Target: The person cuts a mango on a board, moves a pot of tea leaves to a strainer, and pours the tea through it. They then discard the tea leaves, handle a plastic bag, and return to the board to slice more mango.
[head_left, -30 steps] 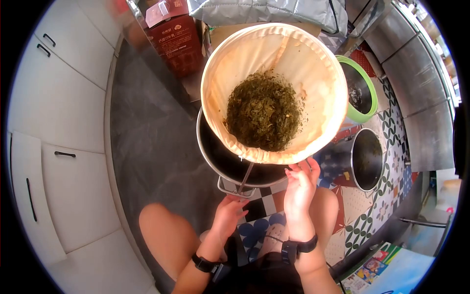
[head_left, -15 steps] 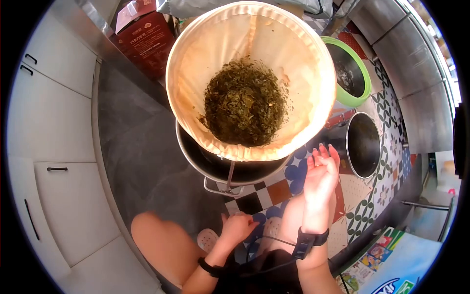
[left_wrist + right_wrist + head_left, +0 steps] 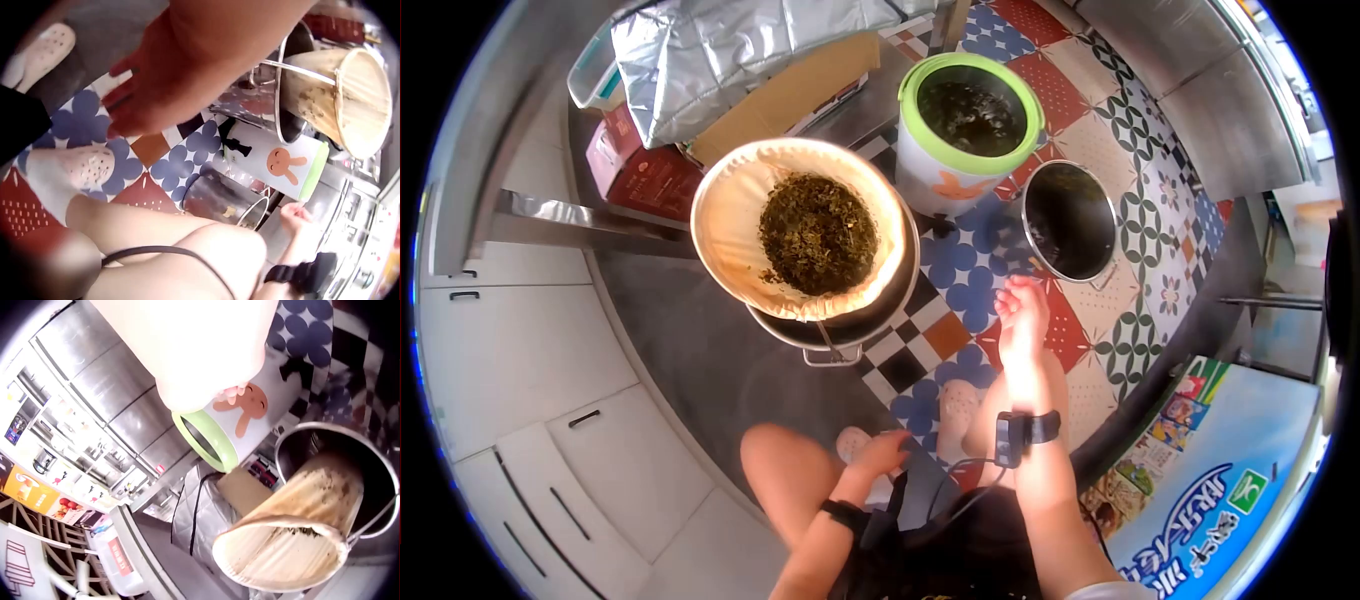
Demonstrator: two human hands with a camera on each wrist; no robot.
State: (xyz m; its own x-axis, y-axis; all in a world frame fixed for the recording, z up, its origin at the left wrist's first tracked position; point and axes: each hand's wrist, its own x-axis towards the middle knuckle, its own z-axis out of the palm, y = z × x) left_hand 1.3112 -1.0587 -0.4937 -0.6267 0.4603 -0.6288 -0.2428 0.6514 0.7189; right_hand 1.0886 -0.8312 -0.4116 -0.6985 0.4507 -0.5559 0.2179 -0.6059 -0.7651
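Note:
A cream cloth strainer bag (image 3: 725, 235) on a metal ring sits over a large steel pot (image 3: 905, 285), with wet dark-green leaves (image 3: 815, 235) inside it. Its thin metal handle (image 3: 830, 340) reaches across the pot's near rim. My left hand (image 3: 878, 458) hangs loose above the shoes, holding nothing, apart from the pot. My right hand (image 3: 1022, 318), palm up with fingers loosely bent, is also bare, just short of a smaller steel pot (image 3: 1068, 215). Behind it stands a white bucket (image 3: 935, 185) with a green rim and dark liquid inside.
Patterned tiles (image 3: 960, 260) cover the floor. A silver insulated bag (image 3: 730, 60), a cardboard flap (image 3: 790, 100) and a red box (image 3: 650, 180) lie at the back left. White cabinets (image 3: 520, 350) line the left; a blue printed box (image 3: 1220, 500) stands at the right.
Both hands have come away from the strainer and pot, the left down toward the lap, the right rightward. The head view has shifted, placing the strainer further left and showing more of the bucket.

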